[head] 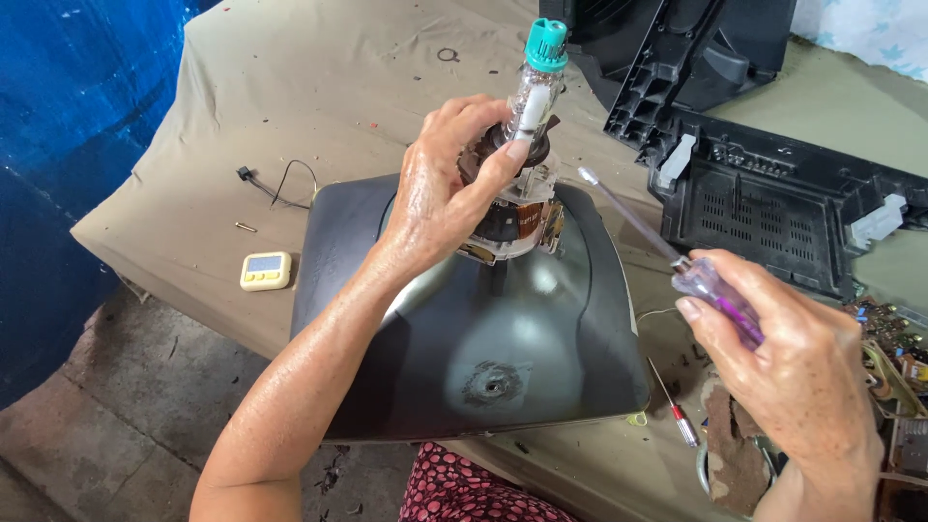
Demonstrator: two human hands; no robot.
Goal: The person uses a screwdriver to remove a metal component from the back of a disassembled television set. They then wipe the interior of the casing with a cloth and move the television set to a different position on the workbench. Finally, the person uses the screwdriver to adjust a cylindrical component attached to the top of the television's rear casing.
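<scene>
Far left, past the table's edge, a blue wall (68, 145) drops to a stained concrete floor (126, 396). The table (319, 68) is draped in a khaki cloth. Near its left edge lies a small cream-yellow timer (265, 271) with three buttons, and just above it a loose black wire (280, 182) with a little clip.

In the middle of the table sits a picture tube (493, 358), face down, its dark funnel rising to a narrow glass neck (535, 97) tipped with a teal cap (546, 43). The left hand (440, 193) is closed around the coil yoke (517, 217) at the base of that neck, fingers wrapped over its brown top ring and the thumb pressed up against the glass.

Right of the tube, the right hand (797, 372) is closed on a screwdriver (677, 261) with a clear purple handle; its long shaft slants up and left, the tip close to the yoke but not touching it. Below it, near the table's front edge, lies a small red-handled screwdriver (677, 411).

At the far right corner lie black plastic casing parts (764, 198), one a flat vented panel with white clips. At the right edge sits a circuit board (894, 348) crowded with parts. A patch of dark red spotted fabric (464, 488) shows at the bottom.
</scene>
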